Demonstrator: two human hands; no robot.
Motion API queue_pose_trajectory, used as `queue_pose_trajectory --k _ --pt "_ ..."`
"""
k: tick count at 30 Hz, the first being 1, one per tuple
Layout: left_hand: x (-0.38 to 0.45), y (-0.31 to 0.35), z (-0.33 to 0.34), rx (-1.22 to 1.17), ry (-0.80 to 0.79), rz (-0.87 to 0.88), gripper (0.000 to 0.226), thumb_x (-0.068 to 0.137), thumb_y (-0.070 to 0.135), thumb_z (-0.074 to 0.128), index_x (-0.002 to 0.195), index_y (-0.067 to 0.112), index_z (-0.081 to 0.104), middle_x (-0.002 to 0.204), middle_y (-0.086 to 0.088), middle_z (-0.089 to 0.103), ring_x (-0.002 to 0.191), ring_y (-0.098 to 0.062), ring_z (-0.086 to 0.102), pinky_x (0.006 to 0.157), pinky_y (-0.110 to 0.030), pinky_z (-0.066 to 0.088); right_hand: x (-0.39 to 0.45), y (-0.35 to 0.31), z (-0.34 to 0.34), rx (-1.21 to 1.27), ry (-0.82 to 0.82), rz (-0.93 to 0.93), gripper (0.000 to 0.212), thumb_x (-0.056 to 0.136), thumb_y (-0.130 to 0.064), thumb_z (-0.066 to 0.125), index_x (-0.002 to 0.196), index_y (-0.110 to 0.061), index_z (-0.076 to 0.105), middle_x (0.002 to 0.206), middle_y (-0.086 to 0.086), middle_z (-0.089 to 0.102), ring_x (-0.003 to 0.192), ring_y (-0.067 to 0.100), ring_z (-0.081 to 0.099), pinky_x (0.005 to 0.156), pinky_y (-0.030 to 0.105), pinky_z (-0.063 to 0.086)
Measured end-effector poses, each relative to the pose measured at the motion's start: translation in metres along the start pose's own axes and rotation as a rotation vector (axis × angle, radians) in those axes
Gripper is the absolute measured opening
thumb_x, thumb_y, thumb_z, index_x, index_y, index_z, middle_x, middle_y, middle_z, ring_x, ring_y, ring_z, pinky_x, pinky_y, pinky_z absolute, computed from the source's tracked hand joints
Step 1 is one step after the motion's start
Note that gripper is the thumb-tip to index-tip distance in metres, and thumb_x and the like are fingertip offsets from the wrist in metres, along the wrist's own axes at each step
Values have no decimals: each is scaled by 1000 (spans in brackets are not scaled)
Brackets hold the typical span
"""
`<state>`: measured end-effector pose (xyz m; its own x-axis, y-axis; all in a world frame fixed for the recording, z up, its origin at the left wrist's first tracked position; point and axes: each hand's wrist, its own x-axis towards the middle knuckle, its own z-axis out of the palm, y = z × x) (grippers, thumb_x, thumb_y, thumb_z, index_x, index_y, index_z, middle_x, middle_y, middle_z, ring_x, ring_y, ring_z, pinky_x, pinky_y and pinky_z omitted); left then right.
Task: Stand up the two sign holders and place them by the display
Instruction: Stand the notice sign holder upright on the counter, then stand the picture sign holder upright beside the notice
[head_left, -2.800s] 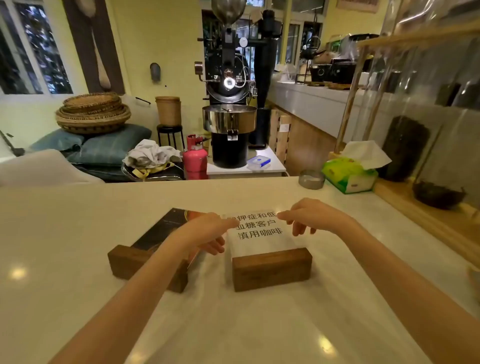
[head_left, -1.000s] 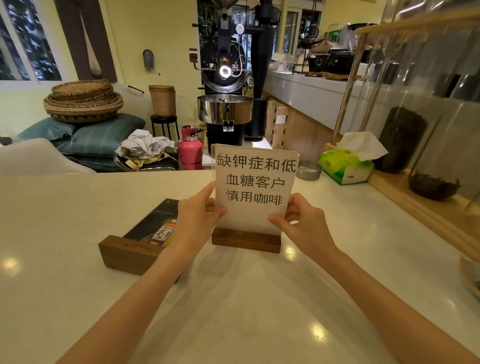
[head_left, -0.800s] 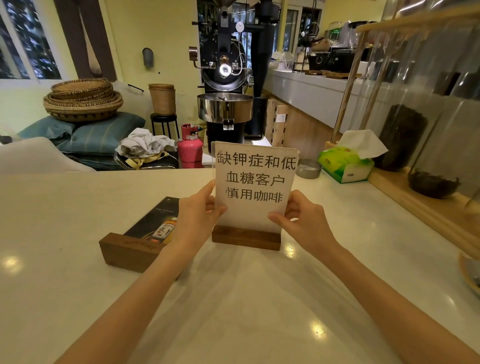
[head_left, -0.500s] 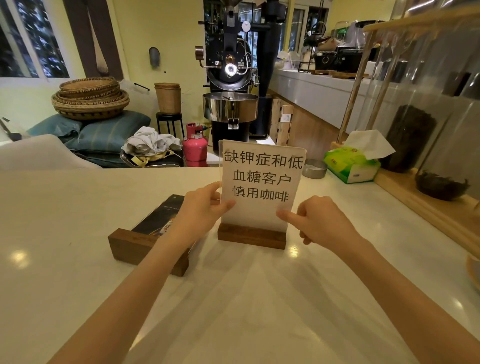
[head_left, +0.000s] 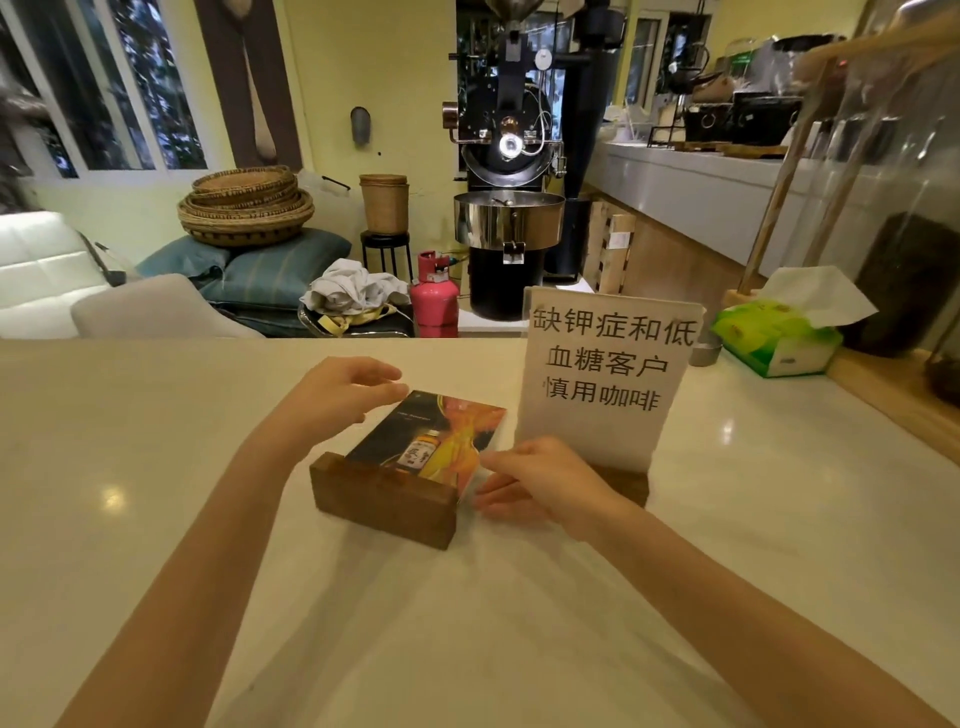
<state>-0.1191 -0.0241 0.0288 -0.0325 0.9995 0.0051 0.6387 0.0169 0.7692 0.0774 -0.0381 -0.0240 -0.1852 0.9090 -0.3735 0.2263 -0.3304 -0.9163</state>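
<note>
A white sign holder (head_left: 602, 379) with black Chinese text stands upright on its wooden base on the pale counter (head_left: 156, 467), free of both hands. To its left a second sign holder (head_left: 415, 457) with a dark and orange picture lies flat behind its wooden block base. My left hand (head_left: 343, 395) hovers over the far left edge of the flat sign, fingers apart. My right hand (head_left: 535, 483) is at its right edge, just in front of the standing sign's base, fingers loosely spread. Neither hand grips anything that I can see.
A green tissue box (head_left: 774, 338) and a small metal dish (head_left: 706, 353) sit at the counter's far right. A wooden-framed glass display (head_left: 883, 208) with dark jars runs along the right edge. Beyond the counter stand a coffee roaster (head_left: 509, 171) and a pink gas cylinder (head_left: 434, 296).
Both hands let go of the upright white sign and moved left to the flat picture sign. The view shifted, so the white sign now appears further right.
</note>
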Motion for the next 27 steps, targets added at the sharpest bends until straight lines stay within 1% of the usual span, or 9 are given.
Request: queue_pose_trajectory --k 3,5,8,10,13,17,21,24,27 --pt "8 -21 1 69 -64 -157 41 82 27 61 120 12 55 128 -12 56 107 -25 51 87 -36 45 10 3 14 92 -3 128 24 81 -18 66 94 1 63 84 17 69 79 27 70 81 40 58" --pt "10 -30 5 118 -119 -233 42 81 27 62 119 9 56 126 -13 58 99 -22 50 83 -33 42 15 4 21 105 17 137 31 80 -17 67 104 2 61 91 19 68 81 28 70 78 40 59" --pt "15 -38 9 149 -138 -270 44 81 26 63 120 8 56 126 -14 58 96 -20 48 87 -32 39 19 7 30 121 62 133 34 81 -16 66 110 0 58 105 19 68 84 26 69 71 34 60" --pt "17 -43 9 135 -137 -280 49 79 24 66 124 9 53 130 -13 55 105 -23 49 91 -33 38 20 12 34 163 84 108 30 82 -14 64 108 1 60 107 18 68 85 25 69 72 34 59" --pt "19 -47 8 106 -132 -288 54 77 22 69 127 11 52 136 -12 50 122 -29 44 96 -34 37 23 20 39 201 126 56 23 84 -14 62 101 1 65 107 14 69 89 21 68 80 34 58" --pt "20 -48 7 111 -136 -291 57 75 20 71 128 13 50 133 -14 53 120 -30 47 97 -36 40 20 20 40 159 155 23 21 83 -15 63 98 -1 67 104 11 69 87 20 69 75 28 58" --pt "19 -48 1 91 -104 -253 63 72 18 73 130 16 47 122 -15 62 101 -27 57 91 -39 46 18 16 41 99 168 -125 20 83 -13 62 100 -3 64 101 12 70 85 19 68 61 20 57" --pt "18 -47 -1 64 -31 -169 66 71 18 74 131 16 46 105 -12 67 87 -21 56 80 -35 46 19 13 40 19 215 -215 24 83 -17 63 104 -5 62 98 11 71 86 21 69 72 32 59" --pt "15 -47 -2 18 65 -73 68 70 19 75 131 18 45 95 -5 62 91 -23 59 79 -36 49 17 9 38 -39 244 -330 19 85 -17 61 102 -11 58 96 6 70 87 17 67 73 30 58"
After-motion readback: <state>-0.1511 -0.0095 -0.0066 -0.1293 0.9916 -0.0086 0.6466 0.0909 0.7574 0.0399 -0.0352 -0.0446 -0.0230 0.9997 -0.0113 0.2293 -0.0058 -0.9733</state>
